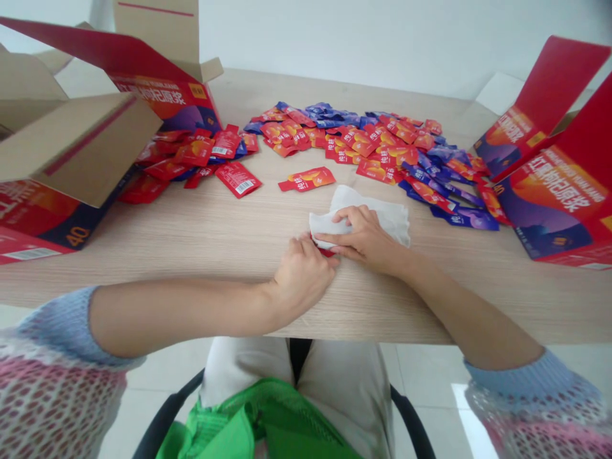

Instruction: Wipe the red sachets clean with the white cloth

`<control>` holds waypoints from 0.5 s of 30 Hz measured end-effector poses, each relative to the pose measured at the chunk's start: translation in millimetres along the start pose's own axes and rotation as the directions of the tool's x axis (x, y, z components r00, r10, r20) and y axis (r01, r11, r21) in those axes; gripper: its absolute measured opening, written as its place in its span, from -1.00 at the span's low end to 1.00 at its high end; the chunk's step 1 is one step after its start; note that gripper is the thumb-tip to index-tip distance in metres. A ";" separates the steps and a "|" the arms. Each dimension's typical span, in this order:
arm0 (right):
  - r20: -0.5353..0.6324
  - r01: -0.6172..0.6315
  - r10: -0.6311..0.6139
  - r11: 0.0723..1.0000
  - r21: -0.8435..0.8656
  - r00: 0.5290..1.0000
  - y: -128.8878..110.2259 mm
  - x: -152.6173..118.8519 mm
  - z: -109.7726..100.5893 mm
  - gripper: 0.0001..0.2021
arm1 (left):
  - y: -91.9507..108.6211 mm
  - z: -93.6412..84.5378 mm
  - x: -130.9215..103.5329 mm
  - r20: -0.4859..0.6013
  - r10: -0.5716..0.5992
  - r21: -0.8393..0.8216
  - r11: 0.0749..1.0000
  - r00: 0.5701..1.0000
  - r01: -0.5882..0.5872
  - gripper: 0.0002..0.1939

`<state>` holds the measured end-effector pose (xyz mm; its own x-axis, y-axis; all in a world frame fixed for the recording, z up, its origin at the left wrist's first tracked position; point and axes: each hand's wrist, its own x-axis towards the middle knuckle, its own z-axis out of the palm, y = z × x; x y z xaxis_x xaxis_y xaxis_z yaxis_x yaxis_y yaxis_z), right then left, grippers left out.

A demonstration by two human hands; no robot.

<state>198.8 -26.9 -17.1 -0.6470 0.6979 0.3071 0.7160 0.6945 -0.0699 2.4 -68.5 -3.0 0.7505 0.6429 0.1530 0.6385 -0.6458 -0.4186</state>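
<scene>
My left hand (305,275) is closed on a small red sachet (327,252) near the table's front edge. Most of that sachet is hidden by my fingers and the cloth. A white cloth (389,217), partly folded, lies under my right hand (367,241), whose fingers are closed on it and press it against the sachet. Just beyond the cloth lies a single red and orange sachet (308,180). Another red sachet (238,179), showing a barcode, rests farther left.
Piled red and purple sachets (377,143) spread across the table's far side. A second heap (191,155) sits by the open red cartons on the left, the nearer carton (43,217) in front. More open cartons (564,197) stand at the right. A green bag (268,421) is on my lap.
</scene>
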 end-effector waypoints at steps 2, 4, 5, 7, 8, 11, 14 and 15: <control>-0.038 0.078 -0.077 0.996 0.038 0.996 10.6 -1.7 -0.3 -0.69 | 0.6 0.3 -0.5 0.012 -0.003 -0.003 1.000 1.000 0.003 -0.63; -0.093 0.073 -0.068 0.996 0.058 0.993 19.9 -4.0 1.6 -0.72 | 0.7 0.7 -0.9 0.018 0.003 -0.010 1.000 1.000 -0.003 -0.63; -0.121 0.044 -0.037 0.998 0.054 0.992 23.9 -5.2 2.8 -0.73 | 0.6 0.7 -0.9 0.016 0.006 -0.008 1.000 1.000 -0.006 -0.63; -0.168 -0.032 0.035 0.999 0.022 0.985 30.8 -7.2 4.1 -0.76 | 0.0 0.0 -0.1 0.021 0.016 -0.006 1.000 1.000 -0.016 -0.63; -0.188 -0.060 0.061 0.998 0.011 0.980 33.6 -8.0 3.7 -0.76 | -0.3 -0.7 0.6 0.033 0.022 -0.009 1.000 0.999 -0.021 -0.63; -0.243 -0.131 0.147 0.988 0.083 0.959 37.0 -9.1 -1.1 -0.73 | -1.1 -2.6 3.1 0.084 0.037 -0.025 0.999 0.996 -0.036 -0.64; -0.254 -0.166 0.218 0.963 0.210 0.942 28.5 -8.9 -5.5 -0.69 | -1.8 -1.3 4.2 0.082 0.038 -0.023 0.999 0.996 -0.037 -0.62; -0.242 -0.158 0.211 0.963 0.219 0.947 22.9 -8.7 -5.5 -0.68 | -2.1 -0.2 4.2 0.071 0.038 -0.028 0.999 0.997 -0.036 -0.62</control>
<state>222.2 -18.0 -16.1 -0.3986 0.7651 0.5058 0.7345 0.5965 -0.3236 4.2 -64.5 -1.3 0.7600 0.6458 0.0732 0.6157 -0.6795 -0.3989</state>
